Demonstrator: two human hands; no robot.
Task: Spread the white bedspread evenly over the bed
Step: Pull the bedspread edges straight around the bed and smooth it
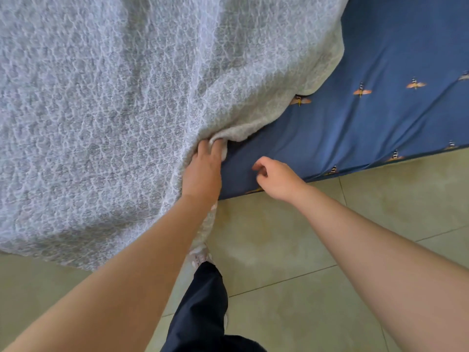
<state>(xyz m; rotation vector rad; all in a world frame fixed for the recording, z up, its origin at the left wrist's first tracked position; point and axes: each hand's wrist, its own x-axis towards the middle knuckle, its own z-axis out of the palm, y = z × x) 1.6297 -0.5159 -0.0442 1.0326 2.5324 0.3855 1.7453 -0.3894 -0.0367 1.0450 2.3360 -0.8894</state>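
Observation:
The white textured bedspread (121, 102) covers the left and middle of the bed and hangs over its near edge. Its right edge runs in a wavy line and leaves the blue bee-print sheet (380, 118) bare on the right. My left hand (203, 171) grips a bunched fold of the bedspread's edge at the near side of the bed. My right hand (276, 179) hovers just right of it over the blue sheet, fingers curled, holding nothing.
Pale green floor tiles (291, 250) lie in front of the bed. My leg in dark trousers (203, 308) and a light shoe (200, 257) stand close to the hanging bedspread edge.

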